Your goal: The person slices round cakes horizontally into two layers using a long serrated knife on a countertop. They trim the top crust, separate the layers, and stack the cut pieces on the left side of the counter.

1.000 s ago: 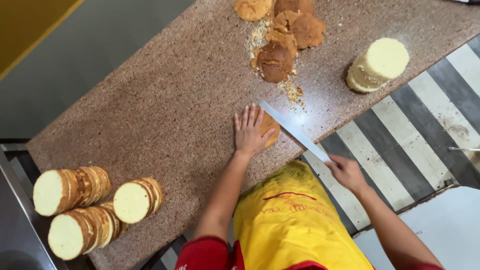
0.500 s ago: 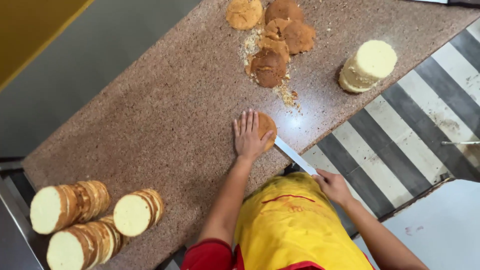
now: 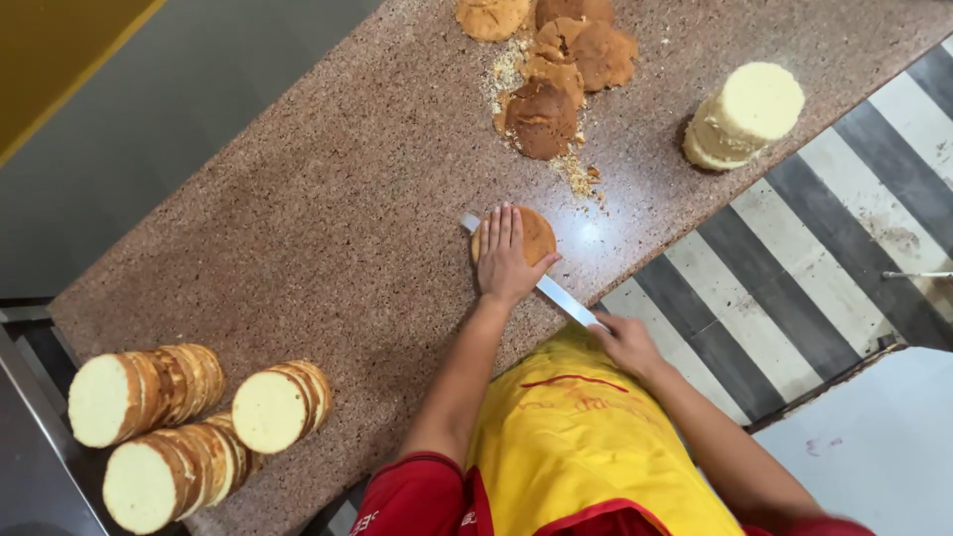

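Two hands at work on a speckled brown stone desk (image 3: 328,228), polished, faintly glossy near the front edge. Left hand (image 3: 506,260) spread flat, fingers together, pressing down on a small round cake (image 3: 536,233), golden-brown on top, near the desk's front edge. Right hand (image 3: 627,342) closed around the handle of a long knife (image 3: 556,296); handle itself hidden inside the fist. Flat steel blade running level under the left palm, its tip (image 3: 469,222) poking out on the far side of the cake. Hard to tell how deep through the cake the blade sits, since palm and crust cover the cut.

Further back, a heap of brown crust discs (image 3: 556,69), rough and crumbly, with loose crumbs (image 3: 581,174) scattered towards the cake; heap partly cut off by the top edge. To the right, an upright stack of pale yellow cake slices (image 3: 745,114), soft and spongy, sides slightly uneven. At the lower left, three rolls of round cakes (image 3: 189,427) lying on their sides, cream faces outward, brown rims ribbed like coins, beside a metal rail (image 3: 40,407).

Below, yellow apron (image 3: 586,447) over red sleeves, face out of view. Striped grey and white floor (image 3: 794,248) beside the desk.
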